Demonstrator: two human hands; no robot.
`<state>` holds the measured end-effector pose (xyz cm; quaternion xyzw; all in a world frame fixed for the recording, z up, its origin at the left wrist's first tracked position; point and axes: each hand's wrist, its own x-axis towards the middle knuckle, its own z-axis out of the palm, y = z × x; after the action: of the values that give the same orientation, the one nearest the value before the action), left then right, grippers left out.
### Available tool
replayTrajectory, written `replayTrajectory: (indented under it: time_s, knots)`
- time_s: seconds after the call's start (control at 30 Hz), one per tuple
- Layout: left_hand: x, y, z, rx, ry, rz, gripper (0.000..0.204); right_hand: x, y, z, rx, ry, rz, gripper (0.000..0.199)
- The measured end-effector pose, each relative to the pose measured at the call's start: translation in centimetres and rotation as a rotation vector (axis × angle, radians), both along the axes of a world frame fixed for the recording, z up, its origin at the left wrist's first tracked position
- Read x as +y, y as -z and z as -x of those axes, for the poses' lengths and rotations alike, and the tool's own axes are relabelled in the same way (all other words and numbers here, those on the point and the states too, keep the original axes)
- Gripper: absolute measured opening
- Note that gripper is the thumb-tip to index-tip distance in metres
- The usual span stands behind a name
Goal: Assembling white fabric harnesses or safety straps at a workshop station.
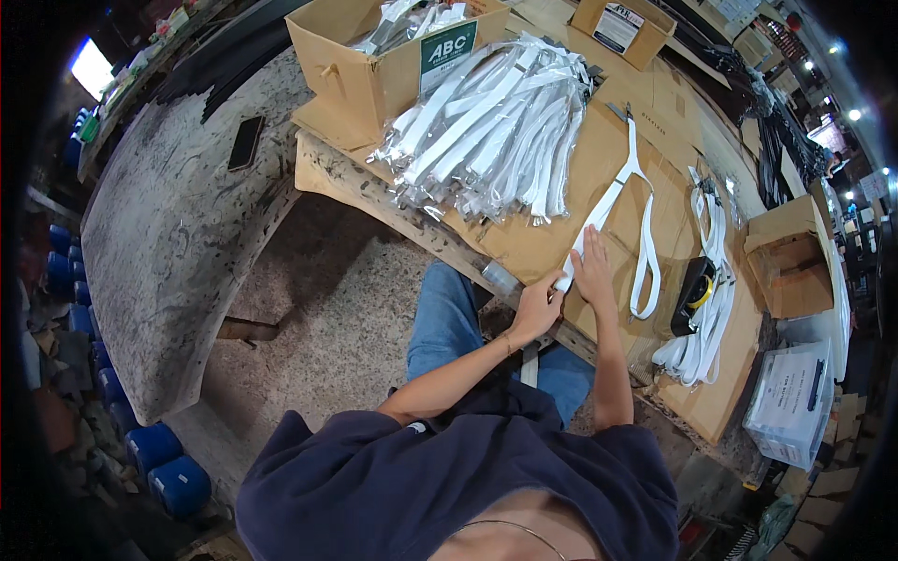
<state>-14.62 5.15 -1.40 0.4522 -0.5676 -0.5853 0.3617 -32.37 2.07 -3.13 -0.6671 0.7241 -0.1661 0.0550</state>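
Observation:
White Y-shaped suspenders (608, 201) lie stretched over the cardboard-covered table, with a metal clip at the far end and one strap looping off to the right. Near the table's front edge, my left hand (540, 309) pinches the near end of the longer strap. My right hand (593, 269) rests on that strap just beyond, its fingers stretched out flat. To the left lies a large heap of white suspenders (505, 131) in clear plastic bags. A loose bundle of white suspenders (713, 271) sits to the right, beside a black and yellow tape measure (697, 294).
An open carton (351, 89) of bagged straps stands at the back left, a smaller box (622, 33) at the back. On the right are an open carton (795, 257) and a clear plastic bin (789, 402). A phone (245, 143) lies on the grey side table (178, 215).

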Motion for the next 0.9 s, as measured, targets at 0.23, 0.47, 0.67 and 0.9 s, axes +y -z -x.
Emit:
replayTrajectory:
  time_s: [0.23,0.47,0.67,0.9]
  knots:
    - [0.1,1.3,-0.8,-0.072,0.04,0.255,0.026,-2.5,-0.1,1.4,-0.548,0.263,0.097,0.06]
    - [0.1,1.8,-0.9,-0.078,0.078,0.378,0.028,-6.6,0.5,4.8,-0.189,0.325,0.095,0.06]
    - [1.2,1.7,-1.4,0.174,-0.016,0.058,0.036,-7.2,1.2,4.9,-0.211,0.306,0.177,0.057]
    - [1.7,4.1,-1.8,0.018,0.043,0.265,0.019,-6.7,0.7,5.1,-0.382,0.255,0.26,0.057]
